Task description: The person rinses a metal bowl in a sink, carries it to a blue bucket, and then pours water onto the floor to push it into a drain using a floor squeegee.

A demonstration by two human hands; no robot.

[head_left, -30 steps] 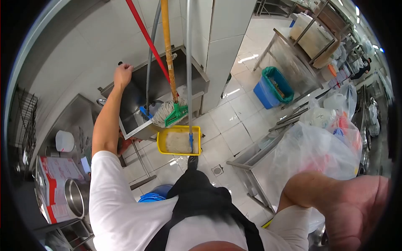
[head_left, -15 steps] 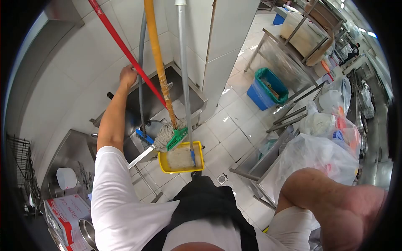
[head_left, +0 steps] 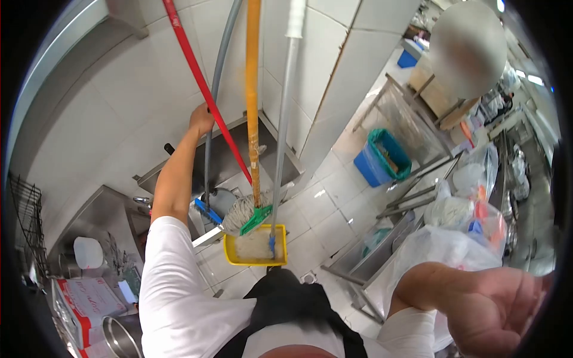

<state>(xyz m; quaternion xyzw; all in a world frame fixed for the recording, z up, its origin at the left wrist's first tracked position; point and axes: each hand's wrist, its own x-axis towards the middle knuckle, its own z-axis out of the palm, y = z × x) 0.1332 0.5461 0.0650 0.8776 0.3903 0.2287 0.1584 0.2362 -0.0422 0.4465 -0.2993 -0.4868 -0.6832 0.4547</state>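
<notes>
My left hand (head_left: pixel 202 119) is raised and closed on the red handle (head_left: pixel 191 59), just where a grey pole (head_left: pixel 222 53) crosses it above the steel sink (head_left: pixel 179 170). An orange-handled string mop (head_left: pixel 253 95) with a green clamp (head_left: pixel 256 219) leans in the sink. Beside it, a pale grey handle (head_left: pixel 285 119) reaches down into the yellow mop bucket (head_left: pixel 230 255) on the tiled floor. At the lower right, my right hand (head_left: pixel 489 304) is open, palm showing, and holds nothing. It hovers near clear plastic bags (head_left: pixel 441 250).
A blue bin with a green liner (head_left: pixel 382 158) stands by steel tables at the right. Another person (head_left: pixel 468 48) is at the upper right. A red-and-white box (head_left: pixel 83 298), a steel pot (head_left: pixel 119 337) and a wire rack (head_left: pixel 24 221) sit at the lower left.
My left hand has moved right from the sink's back edge onto the red handle. My right hand has gone from curled to open. The view has tilted upward.
</notes>
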